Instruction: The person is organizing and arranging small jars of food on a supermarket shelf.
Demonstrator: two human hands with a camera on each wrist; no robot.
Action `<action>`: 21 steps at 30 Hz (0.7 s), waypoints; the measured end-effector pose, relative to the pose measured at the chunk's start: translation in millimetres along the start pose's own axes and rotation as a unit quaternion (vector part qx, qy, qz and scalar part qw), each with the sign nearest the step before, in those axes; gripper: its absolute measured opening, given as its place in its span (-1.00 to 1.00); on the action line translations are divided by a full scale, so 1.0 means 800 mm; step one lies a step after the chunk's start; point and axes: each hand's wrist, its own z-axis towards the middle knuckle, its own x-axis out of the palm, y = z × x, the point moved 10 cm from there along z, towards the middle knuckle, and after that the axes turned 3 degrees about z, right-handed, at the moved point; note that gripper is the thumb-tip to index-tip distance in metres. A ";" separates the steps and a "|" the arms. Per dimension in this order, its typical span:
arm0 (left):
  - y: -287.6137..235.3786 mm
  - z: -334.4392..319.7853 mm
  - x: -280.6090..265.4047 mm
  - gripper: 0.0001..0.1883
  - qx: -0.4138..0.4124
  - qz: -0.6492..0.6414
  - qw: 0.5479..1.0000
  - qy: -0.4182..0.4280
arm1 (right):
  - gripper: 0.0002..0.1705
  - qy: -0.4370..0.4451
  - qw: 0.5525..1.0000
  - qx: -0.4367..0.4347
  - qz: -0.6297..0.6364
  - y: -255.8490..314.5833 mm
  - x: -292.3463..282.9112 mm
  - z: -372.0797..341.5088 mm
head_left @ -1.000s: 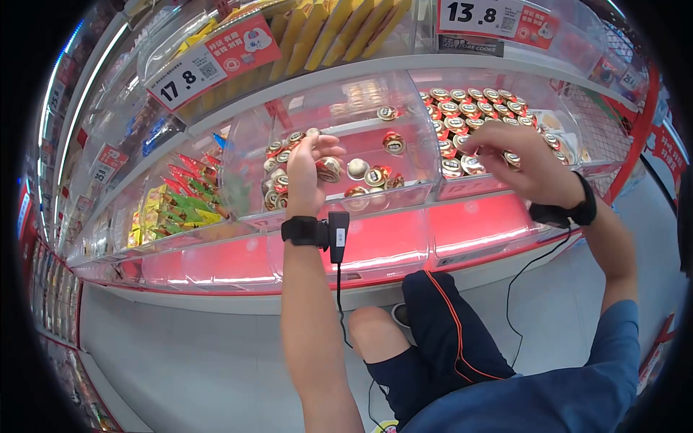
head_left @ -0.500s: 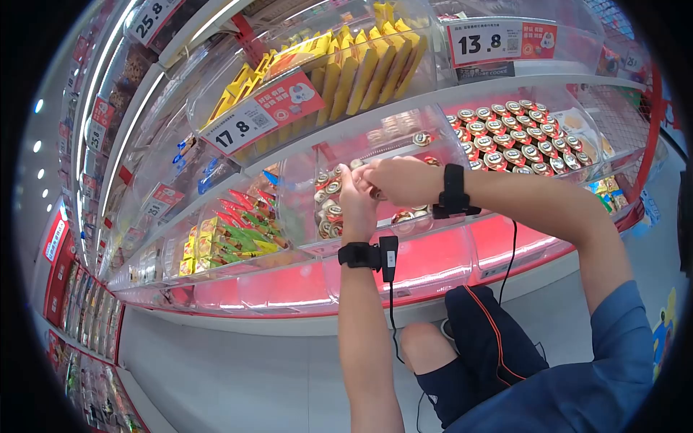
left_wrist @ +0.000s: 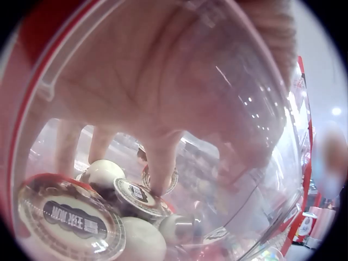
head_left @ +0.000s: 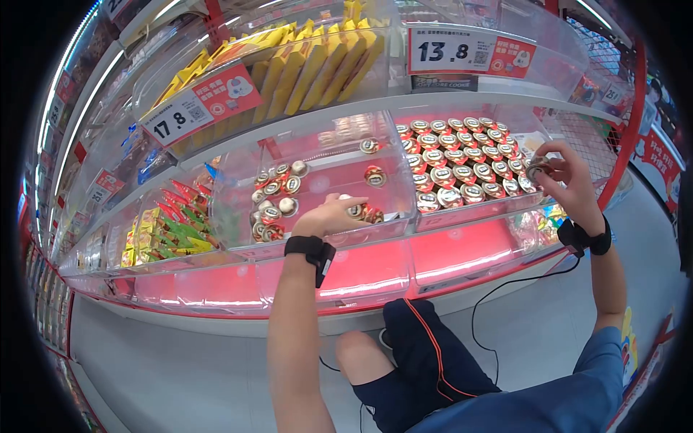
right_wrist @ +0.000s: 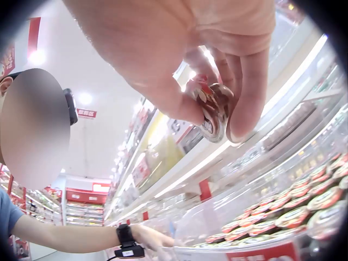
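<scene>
My right hand (head_left: 572, 180) pinches one small round cup (head_left: 536, 169) between thumb and fingers, above the right end of the bin of lined-up cups (head_left: 473, 172). The right wrist view shows that cup (right_wrist: 213, 111) held on its edge. My left hand (head_left: 328, 219) reaches over the front wall of the middle bin, fingers down among loose cups (head_left: 373, 215). Seen through clear plastic in the left wrist view, a fingertip of the left hand (left_wrist: 147, 81) touches a cup (left_wrist: 138, 197) beside white-bottomed ones (left_wrist: 142, 239).
Left of the middle bin lie red, green and yellow packets (head_left: 180, 224). Yellow packs (head_left: 310, 68) and price signs (head_left: 473, 52) stand on the shelf above. Clear bin walls and a red wire mesh (head_left: 606, 130) border the right side.
My hands were together over the middle bin; the right has moved right, a cup now visible in its pinch. The left has lowered toward the loose cups near the front wall.
</scene>
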 end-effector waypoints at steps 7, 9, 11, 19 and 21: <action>-0.018 -0.012 -0.013 -0.30 -0.084 0.030 0.996 -0.014 | -0.62 -0.132 0.985 0.053 0.101 -0.099 -0.089 -0.025; -0.014 -0.006 -0.014 -0.26 -0.103 0.049 0.993 -0.037 | -0.64 -0.121 0.984 0.067 0.115 -0.123 -0.089 -0.017; 0.014 0.009 -0.008 -0.28 -0.091 0.099 0.990 -0.053 | -0.70 -0.092 0.985 0.091 0.111 -0.156 -0.079 -0.006; 0.007 -0.002 -0.010 -0.41 -0.120 0.123 0.984 -0.054 | -0.74 -0.006 0.989 0.003 -0.145 -0.160 -0.069 0.062; 0.012 0.002 -0.007 -0.44 -0.100 0.120 0.986 -0.055 | -0.72 0.062 0.988 0.140 0.010 -0.189 -0.054 0.072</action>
